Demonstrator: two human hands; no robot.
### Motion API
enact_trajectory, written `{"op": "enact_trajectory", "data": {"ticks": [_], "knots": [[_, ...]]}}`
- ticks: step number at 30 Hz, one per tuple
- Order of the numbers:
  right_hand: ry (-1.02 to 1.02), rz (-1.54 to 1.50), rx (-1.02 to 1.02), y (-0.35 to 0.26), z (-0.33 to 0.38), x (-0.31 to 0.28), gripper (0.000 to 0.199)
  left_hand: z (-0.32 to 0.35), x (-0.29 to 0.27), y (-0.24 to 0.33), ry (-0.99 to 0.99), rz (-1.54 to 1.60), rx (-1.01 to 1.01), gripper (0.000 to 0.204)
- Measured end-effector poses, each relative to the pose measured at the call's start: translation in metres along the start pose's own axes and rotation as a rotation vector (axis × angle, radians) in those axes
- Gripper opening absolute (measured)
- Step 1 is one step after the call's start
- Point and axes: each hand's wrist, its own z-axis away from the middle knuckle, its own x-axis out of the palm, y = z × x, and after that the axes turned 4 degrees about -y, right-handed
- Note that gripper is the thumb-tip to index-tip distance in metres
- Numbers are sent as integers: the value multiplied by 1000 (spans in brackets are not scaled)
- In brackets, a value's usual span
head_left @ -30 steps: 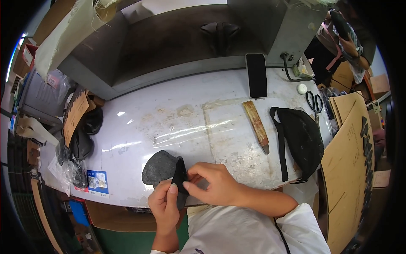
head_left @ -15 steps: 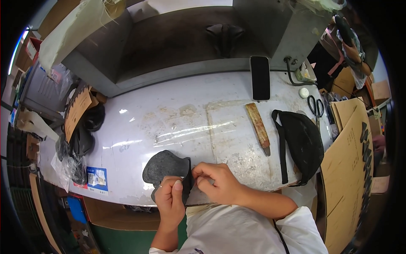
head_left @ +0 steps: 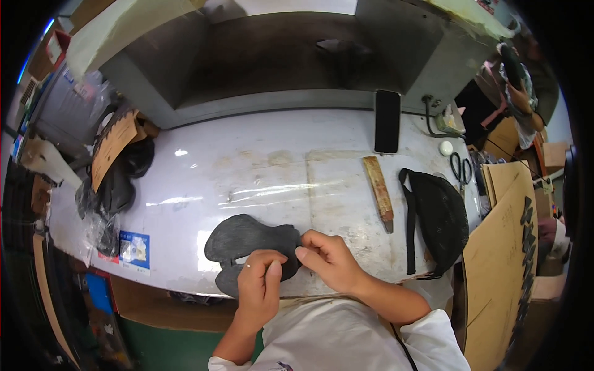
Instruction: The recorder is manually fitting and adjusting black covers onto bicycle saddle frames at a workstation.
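Observation:
A flat black cut piece of material (head_left: 247, 238), curved like a shoe upper, lies on the near edge of the white worktable (head_left: 260, 167). My left hand (head_left: 258, 289) presses down on its lower right part, partly covering a second black piece beneath. My right hand (head_left: 327, 260) pinches the piece's right edge between thumb and fingers. Both hands touch at the piece's right end.
A wooden-handled tool (head_left: 378, 191) and a black pouch with a strap (head_left: 436, 216) lie to the right. A dark phone (head_left: 387, 120) rests at the back, scissors (head_left: 461, 168) at far right. Bagged black pieces and a brown card (head_left: 114, 167) sit at left. Cardboard sheets (head_left: 501, 247) stand on the right.
The black piece, held folded upright between my hands a second ago, now lies spread flat on the table. Both hands have lowered onto its right end.

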Motion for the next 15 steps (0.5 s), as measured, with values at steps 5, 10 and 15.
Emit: {"op": "enact_trajectory", "data": {"ticks": [5, 10, 15], "knots": [[43, 37, -248, 14, -12, 2, 12, 7, -2, -4, -33, -314, 291, 42], [153, 330, -391, 3, 1, -28, 14, -7, 27, 21, 20, -592, 451, 18], [330, 375, -408, -25, 100, -91, 18, -2, 43, 28, -185, -667, 395, 21]]}}
